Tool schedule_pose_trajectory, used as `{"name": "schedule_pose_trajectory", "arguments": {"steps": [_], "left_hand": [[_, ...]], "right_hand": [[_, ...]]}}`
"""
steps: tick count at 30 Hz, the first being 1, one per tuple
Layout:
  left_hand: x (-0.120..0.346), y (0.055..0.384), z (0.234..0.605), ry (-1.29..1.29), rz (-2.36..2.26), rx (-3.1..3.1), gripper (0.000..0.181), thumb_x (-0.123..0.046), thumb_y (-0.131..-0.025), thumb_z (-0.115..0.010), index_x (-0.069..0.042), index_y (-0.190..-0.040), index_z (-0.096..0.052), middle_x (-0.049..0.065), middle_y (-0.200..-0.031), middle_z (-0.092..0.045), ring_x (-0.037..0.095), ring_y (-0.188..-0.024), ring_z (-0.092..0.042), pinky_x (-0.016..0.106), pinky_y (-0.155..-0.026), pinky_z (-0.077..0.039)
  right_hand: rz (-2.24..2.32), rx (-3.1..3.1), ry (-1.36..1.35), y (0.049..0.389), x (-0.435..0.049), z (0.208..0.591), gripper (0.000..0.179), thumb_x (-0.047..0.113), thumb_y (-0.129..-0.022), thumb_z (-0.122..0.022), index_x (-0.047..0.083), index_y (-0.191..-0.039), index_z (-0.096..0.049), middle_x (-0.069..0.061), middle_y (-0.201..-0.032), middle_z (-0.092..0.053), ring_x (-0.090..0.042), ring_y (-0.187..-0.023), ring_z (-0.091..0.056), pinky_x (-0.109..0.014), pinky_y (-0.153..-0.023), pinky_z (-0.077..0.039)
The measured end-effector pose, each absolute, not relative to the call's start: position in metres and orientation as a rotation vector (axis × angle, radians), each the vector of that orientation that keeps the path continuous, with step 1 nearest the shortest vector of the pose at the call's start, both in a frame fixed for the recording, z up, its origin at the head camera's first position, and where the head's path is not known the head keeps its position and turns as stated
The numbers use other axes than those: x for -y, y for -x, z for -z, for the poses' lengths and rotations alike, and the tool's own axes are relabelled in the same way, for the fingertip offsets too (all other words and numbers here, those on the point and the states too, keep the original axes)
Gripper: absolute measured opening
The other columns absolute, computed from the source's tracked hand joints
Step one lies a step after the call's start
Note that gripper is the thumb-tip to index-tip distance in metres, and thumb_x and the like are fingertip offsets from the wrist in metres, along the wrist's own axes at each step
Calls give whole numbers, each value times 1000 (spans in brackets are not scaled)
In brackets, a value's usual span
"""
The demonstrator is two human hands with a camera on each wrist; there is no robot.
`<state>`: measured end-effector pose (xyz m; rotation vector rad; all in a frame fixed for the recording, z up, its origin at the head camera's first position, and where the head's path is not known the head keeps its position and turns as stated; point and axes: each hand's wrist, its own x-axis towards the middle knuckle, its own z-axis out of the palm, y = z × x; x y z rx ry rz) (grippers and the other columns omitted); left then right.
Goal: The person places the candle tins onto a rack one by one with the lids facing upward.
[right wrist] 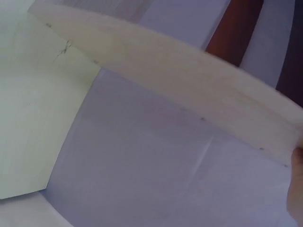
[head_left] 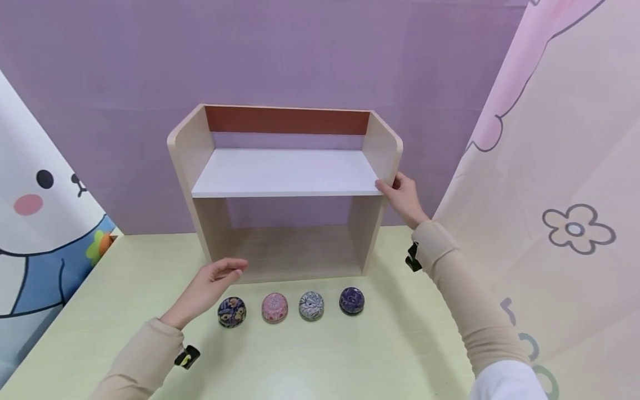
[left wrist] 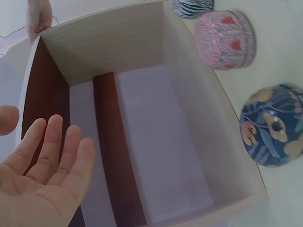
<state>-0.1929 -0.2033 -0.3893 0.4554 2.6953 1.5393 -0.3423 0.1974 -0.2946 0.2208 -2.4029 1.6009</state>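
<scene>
A small two-tier wooden shelf with a white middle board stands upright on the table. My right hand grips the shelf's right side panel at the height of that board, thumb at the front edge; only a sliver of the hand shows in the right wrist view. Relaxed and holding nothing, my left hand hovers before the shelf's lower left corner, fingers extended in the left wrist view. Just right of it is a dark blue floral round tin. A pink patterned tin comes after that in the row.
The row continues with a grey-and-white leaf-patterned tin and a dark purple tin, all on the pale yellow table before the shelf. Behind hangs a purple cloth. Printed curtains flank the table, the flowered curtain at right.
</scene>
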Motion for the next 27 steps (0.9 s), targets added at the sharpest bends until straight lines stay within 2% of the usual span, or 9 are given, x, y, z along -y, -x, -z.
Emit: {"name": "schedule_pose_trajectory", "arguments": {"steps": [3, 7, 12, 17, 20, 27], "left_hand": [[203, 194, 395, -441, -1523, -2728, 33, -22, -95, -48, -3, -122, -54, 17, -121, -58, 31, -107, -57, 43, -89, -49], [205, 196, 402, -487, -1490, -2788, 31, -14, -93, -52, -2, -121, -54, 16, -119, -59, 29, -105, -58, 36, -88, -50], [212, 197, 412, -616, -1325, -2901, 37, -12, -90, -56, -2, -126, -52, 18, -123, -56, 32, -108, -56, 44, -90, -49], [219, 197, 425, -730, -939, -3049, 46, -16, -87, -61, -1, -129, -49, 18, -131, -51, 37, -117, -50, 51, -93, -44], [222, 196, 430, -840, -653, -3120, 50, -19, -85, -64, -1, -129, -49, 18, -132, -49, 37, -119, -48, 50, -96, -42], [227, 194, 446, -1181, -51, -3175, 56, -18, -72, -74, -2, -123, -55, 20, -130, -50, 39, -120, -46, 47, -94, -45]], "right_hand": [[-1580, 2411, -218, 343, -199, 296, 44, 23, -88, -59, 3, -127, -50, -18, -119, -57, -19, -102, -55, -33, -88, -47], [-1556, 2429, -204, 342, -202, 297, 44, 23, -90, -56, 3, -128, -49, -17, -121, -57, -20, -103, -54, -35, -90, -47], [-1531, 2413, -182, 344, -203, 301, 43, 25, -90, -55, 3, -126, -51, -17, -118, -58, -18, -99, -54, -28, -84, -47], [-1510, 2404, -173, 343, -201, 301, 41, 25, -90, -54, 3, -125, -52, -16, -116, -59, -17, -96, -54, -25, -79, -46], [-1514, 2407, -174, 342, -200, 301, 41, 26, -91, -54, 4, -125, -52, -15, -117, -59, -18, -97, -55, -28, -81, -47], [-1525, 2399, -180, 345, -197, 302, 41, 26, -90, -54, 3, -124, -52, -16, -116, -60, -18, -96, -55, -28, -81, -48]]}}
